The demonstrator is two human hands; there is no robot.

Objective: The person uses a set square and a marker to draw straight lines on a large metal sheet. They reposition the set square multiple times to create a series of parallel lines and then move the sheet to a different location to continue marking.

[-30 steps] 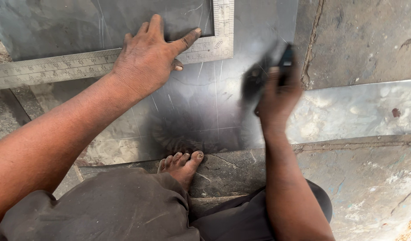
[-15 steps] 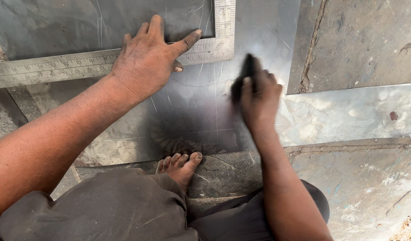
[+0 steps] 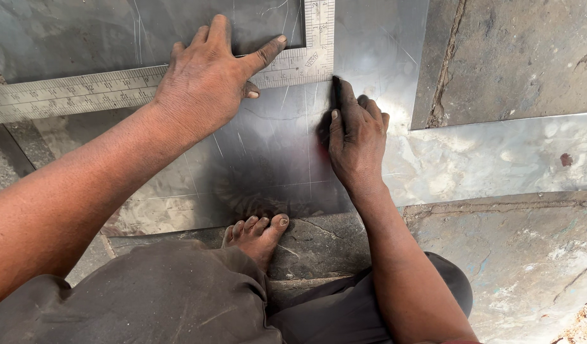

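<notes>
My left hand [image 3: 204, 83] presses the steel square [image 3: 83, 92] flat; my right grip [image 3: 354, 137] holds a dark scriber [image 3: 335, 86] pointing away, along the square's short arm.

Worn, cracked concrete floor [image 3: 516, 57], stained and scratched, lit by bright daylight from the right.

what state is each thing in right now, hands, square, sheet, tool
left hand: flat, fingers spread, pressing on the square
square: flat on the sheet, its short arm running up by the right hand
right hand: closed on a dark tool, tip at the square's corner
tool: mostly hidden in the hand
sheet: flat on the floor, scratched
foot: bare, toes at the sheet's edge
</notes>
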